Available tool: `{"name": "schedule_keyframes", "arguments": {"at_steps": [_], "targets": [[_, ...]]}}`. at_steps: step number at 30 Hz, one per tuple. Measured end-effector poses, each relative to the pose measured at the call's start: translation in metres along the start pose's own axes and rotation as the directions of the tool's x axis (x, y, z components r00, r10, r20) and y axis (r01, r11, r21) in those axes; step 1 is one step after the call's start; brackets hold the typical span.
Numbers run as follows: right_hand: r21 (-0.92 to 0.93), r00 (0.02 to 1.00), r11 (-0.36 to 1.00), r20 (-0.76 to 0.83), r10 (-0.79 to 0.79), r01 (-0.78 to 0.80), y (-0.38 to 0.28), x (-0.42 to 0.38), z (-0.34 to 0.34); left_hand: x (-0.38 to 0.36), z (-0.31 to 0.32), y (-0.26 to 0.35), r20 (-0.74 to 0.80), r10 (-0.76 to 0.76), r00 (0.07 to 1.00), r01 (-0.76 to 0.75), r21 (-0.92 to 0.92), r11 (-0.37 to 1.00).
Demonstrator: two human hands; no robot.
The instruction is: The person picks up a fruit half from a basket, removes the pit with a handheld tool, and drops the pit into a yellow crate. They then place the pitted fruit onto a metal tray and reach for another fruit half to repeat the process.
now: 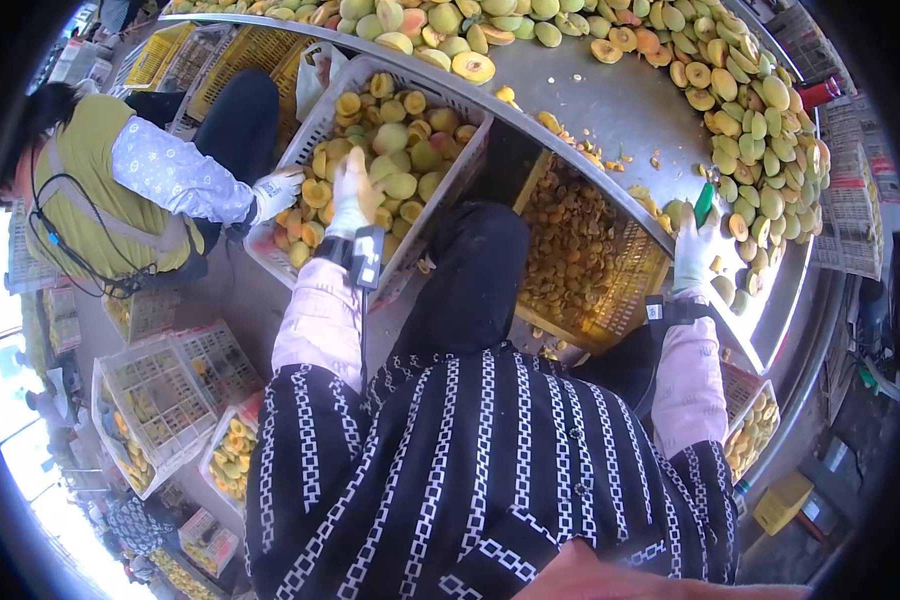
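My left hand (352, 195), in a stained white glove, is over a grey plastic crate (463, 155) filled with peach halves (395, 186). Its fingers are stretched out among the fruit, and nothing shows gripped in them. My right hand (694, 252), gloved too, rests at the near edge of the metal table (580, 85). Its fingers close around a tool with a green handle (705, 203); the blade end is hidden. Close to this hand, a heap of greenish-yellow peaches (760, 150), several of them cut, curves along the table's right side.
Below the table edge, a yellow crate (630, 290) holds pits and scraps. At the left, a seated co-worker in a yellow-green vest (90, 190) has a gloved hand (276, 192) at the grey crate's rim. Stacked crates (175, 390) with fruit stand behind on the left.
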State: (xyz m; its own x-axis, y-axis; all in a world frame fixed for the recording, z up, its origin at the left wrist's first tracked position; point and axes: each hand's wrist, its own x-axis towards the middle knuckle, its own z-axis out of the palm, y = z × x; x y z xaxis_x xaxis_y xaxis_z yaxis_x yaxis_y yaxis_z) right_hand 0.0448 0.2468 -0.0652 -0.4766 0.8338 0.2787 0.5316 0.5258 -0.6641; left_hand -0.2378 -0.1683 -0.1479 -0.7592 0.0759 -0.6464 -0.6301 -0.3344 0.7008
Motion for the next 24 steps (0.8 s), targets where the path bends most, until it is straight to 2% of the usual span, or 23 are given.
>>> {"name": "schedule_keyframes", "arguments": {"at_steps": [1, 2, 3, 4, 6, 8, 10, 11, 12, 14, 19, 20, 22, 24], "targets": [[0.006, 1.0, 1.0, 0.013, -0.019, 0.019, 0.013, 0.003, 0.002, 0.012, -0.022, -0.01, -0.029, 0.331, 0.943, -0.295, 0.38, 0.876], [0.013, 0.999, 0.999, 0.028, -0.035, 0.035, 0.025, 0.006, 0.005, 0.013, -0.037, -0.018, 0.075, 0.609, 0.79, -0.478, 0.696, 0.535], [-0.01, 0.999, 0.999, 0.025, -0.043, 0.044, 0.028, 0.006, 0.006, -0.02, -0.035, -0.011, 0.037, 0.501, 0.865, -0.257, 0.889, 0.379], [-0.032, 0.998, 0.998, 0.023, -0.051, 0.052, 0.031, 0.007, 0.006, -0.011, -0.058, -0.03, 0.049, 0.454, 0.89, -0.139, 0.976, 0.168], [-0.063, 0.998, 0.997, 0.037, -0.047, 0.049, 0.028, 0.005, 0.006, -0.02, -0.072, -0.055, 0.128, 0.366, 0.922, -0.144, 0.989, 0.017], [-0.1, 0.998, 0.994, 0.046, -0.044, 0.048, 0.022, 0.003, 0.002, -0.023, -0.056, -0.061, 0.097, 0.334, 0.938, -0.099, 0.995, -0.01], [-0.093, 0.994, 0.99, 0.035, -0.103, 0.106, 0.007, 0.0, 0.002, -0.021, -0.032, -0.052, -0.015, 0.394, 0.919, -0.038, 0.991, 0.125], [-0.126, 0.998, 0.991, 0.062, -0.032, 0.04, -0.002, -0.001, 0.0, -0.013, -0.027, -0.054, 0.068, 0.441, 0.895, -0.122, 0.988, 0.094], [-0.131, 0.998, 0.991, 0.054, -0.024, 0.031, -0.004, -0.001, 0.0, -0.002, -0.021, -0.053, 0.079, 0.437, 0.896, -0.13, 0.988, 0.088], [-0.209, 0.998, 0.977, 0.046, -0.036, 0.044, -0.003, -0.003, -0.001, 0.013, -0.009, -0.05, 0.105, 0.391, 0.915, -0.099, 0.994, -0.035], [-0.177, 0.999, 0.984, 0.033, 0.021, -0.015, -0.013, -0.006, 0.0, 0.036, 0.027, -0.038, 0.123, 0.403, 0.907, -0.115, 0.992, -0.044], [-0.193, 0.999, 0.981, 0.033, 0.018, -0.011, -0.016, -0.007, -0.001, 0.042, 0.033, -0.039, 0.248, 0.465, 0.85, -0.21, 0.969, -0.131], [-0.161, 0.994, 0.984, 0.061, 0.089, -0.078, -0.016, -0.007, -0.002, 0.056, 0.047, -0.038, 0.205, 0.417, 0.885, -0.17, 0.978, -0.12], [-0.199, 0.998, 0.98, 0.051, 0.04, -0.029, -0.005, -0.004, -0.001, 0.061, 0.065, -0.035, 0.182, 0.413, 0.893, -0.147, 0.982, -0.115]]}}
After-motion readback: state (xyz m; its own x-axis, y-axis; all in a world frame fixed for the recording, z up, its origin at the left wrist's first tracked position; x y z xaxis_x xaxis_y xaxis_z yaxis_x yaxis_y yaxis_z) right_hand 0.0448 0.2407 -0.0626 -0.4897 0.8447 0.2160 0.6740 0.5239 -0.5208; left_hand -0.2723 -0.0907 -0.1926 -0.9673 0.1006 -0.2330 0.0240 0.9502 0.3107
